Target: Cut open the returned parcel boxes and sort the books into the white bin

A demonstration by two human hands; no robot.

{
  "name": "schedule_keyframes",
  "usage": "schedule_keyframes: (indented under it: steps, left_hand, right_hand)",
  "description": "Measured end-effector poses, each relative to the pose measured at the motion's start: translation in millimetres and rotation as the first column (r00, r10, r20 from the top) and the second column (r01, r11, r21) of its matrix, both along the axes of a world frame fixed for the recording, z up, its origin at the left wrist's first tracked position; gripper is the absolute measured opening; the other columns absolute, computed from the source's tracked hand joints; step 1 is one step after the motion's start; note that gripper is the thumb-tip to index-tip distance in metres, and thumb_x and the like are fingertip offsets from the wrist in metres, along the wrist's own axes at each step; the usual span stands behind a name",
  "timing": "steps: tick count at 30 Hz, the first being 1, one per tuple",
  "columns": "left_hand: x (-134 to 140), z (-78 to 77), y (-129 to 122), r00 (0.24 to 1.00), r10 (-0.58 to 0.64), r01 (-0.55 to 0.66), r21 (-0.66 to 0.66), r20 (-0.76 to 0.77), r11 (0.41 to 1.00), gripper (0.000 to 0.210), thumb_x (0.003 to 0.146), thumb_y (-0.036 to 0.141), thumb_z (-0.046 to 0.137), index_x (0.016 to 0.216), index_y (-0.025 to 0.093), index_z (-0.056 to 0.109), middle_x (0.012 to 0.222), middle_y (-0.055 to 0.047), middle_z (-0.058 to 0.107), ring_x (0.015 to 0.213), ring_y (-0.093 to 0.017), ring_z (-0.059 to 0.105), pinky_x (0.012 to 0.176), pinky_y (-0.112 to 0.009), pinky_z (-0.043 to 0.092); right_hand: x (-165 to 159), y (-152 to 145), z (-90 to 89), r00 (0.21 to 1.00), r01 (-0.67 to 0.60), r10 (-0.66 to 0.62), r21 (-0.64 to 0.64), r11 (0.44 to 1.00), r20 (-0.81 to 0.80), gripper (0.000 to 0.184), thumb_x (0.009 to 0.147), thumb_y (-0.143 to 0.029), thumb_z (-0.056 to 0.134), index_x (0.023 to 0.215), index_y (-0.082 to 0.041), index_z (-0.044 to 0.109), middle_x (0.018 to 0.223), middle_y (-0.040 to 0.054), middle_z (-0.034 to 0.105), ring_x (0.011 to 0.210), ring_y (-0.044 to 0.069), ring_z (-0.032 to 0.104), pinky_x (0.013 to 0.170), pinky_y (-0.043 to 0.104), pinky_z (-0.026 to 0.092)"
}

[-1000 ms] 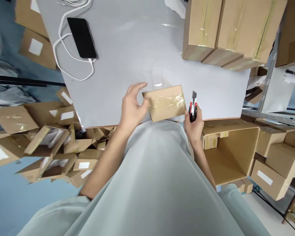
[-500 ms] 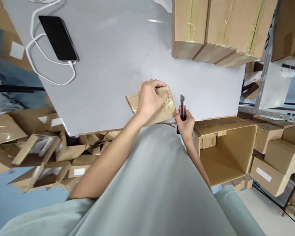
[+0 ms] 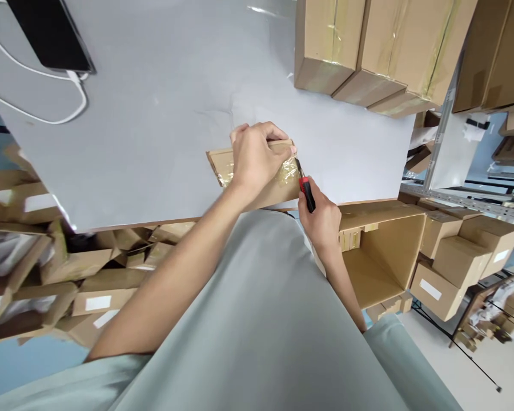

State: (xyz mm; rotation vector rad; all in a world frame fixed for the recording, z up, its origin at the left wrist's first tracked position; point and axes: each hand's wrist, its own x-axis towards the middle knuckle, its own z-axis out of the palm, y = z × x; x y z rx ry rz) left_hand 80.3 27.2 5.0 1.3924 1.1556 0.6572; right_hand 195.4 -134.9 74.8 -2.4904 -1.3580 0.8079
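Observation:
A small cardboard box [image 3: 270, 194] with clear tape over one end lies at the table's front edge. My left hand [image 3: 257, 157] is closed over its top, fingers and thumb gripping the far right corner. Wrapped in my right hand [image 3: 322, 220] is a red and black utility knife [image 3: 307, 193], its blade out and pointing up and to the left. The blade tip sits at the box's right edge by the tape, close to my left fingertips. Whether it has cut in, I cannot tell.
Large taped cartons [image 3: 368, 51] stand at the back right of the grey table [image 3: 154, 142]. A black phone [image 3: 51, 34] on a white cable lies far left. Below the edge are an open carton [image 3: 400, 251] at right and several opened boxes [image 3: 98, 291] at left.
My right hand has tilted the knife from upright to leaning left and brought its blade to the box's edge. My left hand keeps its grip. The view has shifted.

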Motion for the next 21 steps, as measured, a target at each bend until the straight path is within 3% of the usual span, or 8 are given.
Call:
schedule_keyframes:
  steps: [6, 8, 14, 21]
  left_hand:
    - [8, 12.3, 0, 0.992, 0.055, -0.047, 0.076, -0.114, 0.996, 0.025, 0.083, 0.049, 0.089, 0.079, 0.029, 0.074, 0.09, 0.002, 0.083, 0.093, -0.029, 0.076, 0.112, -0.063, 0.054]
    - [8, 8.4, 0, 0.994, 0.042, -0.034, 0.077, -0.104, 0.996, 0.026, 0.084, 0.051, 0.087, 0.081, 0.029, 0.074, 0.089, 0.004, 0.084, 0.096, -0.028, 0.076, 0.11, -0.059, 0.055]
    - [8, -6.6, 2, 0.998, -0.027, 0.028, 0.025, -0.05, 0.999, 0.037, 0.09, 0.066, 0.076, 0.087, 0.03, 0.071, 0.098, 0.005, 0.084, 0.127, -0.029, 0.071, 0.116, -0.054, 0.048]
    - [15, 0.9, 2, 0.988, -0.028, 0.035, 0.048, -0.154, 0.998, 0.05, 0.091, 0.078, 0.074, 0.085, 0.028, 0.068, 0.097, 0.004, 0.081, 0.109, -0.023, 0.069, 0.122, -0.057, 0.036]
  right_hand:
    - [-18, 5, 2.8, 0.994, 0.021, -0.02, -0.01, 1.0, 0.107, 0.056, 0.116, -0.047, 0.038, 0.161, -0.023, 0.061, 0.098, 0.0103, 0.08, 0.086, 0.027, 0.077, 0.083, 0.037, 0.061]
    - [-26, 5, 3.5, 0.987, 0.043, -0.036, -0.039, 0.998, 0.154, 0.058, 0.116, -0.045, 0.037, 0.164, -0.022, 0.058, 0.095, 0.0112, 0.078, 0.083, 0.028, 0.077, 0.082, 0.038, 0.061]
    - [-45, 13, 11.5, 0.975, 0.086, -0.055, -0.139, 0.986, 0.215, 0.06, 0.114, -0.037, 0.039, 0.172, -0.023, 0.049, 0.089, 0.0118, 0.077, 0.087, 0.033, 0.079, 0.085, 0.046, 0.063]
    - [-61, 41, 37.8, 0.953, 0.147, -0.048, -0.318, 0.937, 0.3, 0.059, 0.112, -0.025, 0.043, 0.169, -0.019, 0.052, 0.096, 0.0169, 0.08, 0.094, 0.038, 0.081, 0.089, 0.054, 0.061]
